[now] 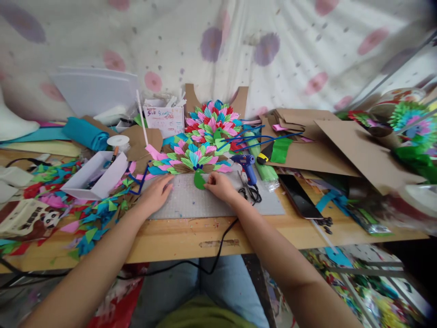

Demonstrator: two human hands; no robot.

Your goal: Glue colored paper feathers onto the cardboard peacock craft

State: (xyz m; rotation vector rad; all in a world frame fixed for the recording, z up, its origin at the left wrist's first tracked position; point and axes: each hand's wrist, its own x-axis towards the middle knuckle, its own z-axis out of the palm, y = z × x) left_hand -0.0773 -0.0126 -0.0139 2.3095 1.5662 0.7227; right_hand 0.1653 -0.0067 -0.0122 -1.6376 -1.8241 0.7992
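A paper peacock fan (191, 158) of pink, green and blue folded pieces lies at the far edge of a grey cutting mat (205, 202). Its green paper body (199, 180) sits on the mat below the fan. My right hand (220, 187) rests beside the green body, fingers curled and pressing its right edge. My left hand (157, 193) lies flat on the mat's left side, fingers stretched toward the fan. A second, finished paper fan (213, 119) stands upright behind the first.
A blue glue gun (247, 166) and scissors (251, 193) sit right of my right hand, with a black phone (299, 197) beyond. A white box (97, 175) and scattered paper scraps (85, 218) fill the left. Cardboard sheets (344, 146) lie at the right. A black cable (218, 248) hangs over the table edge.
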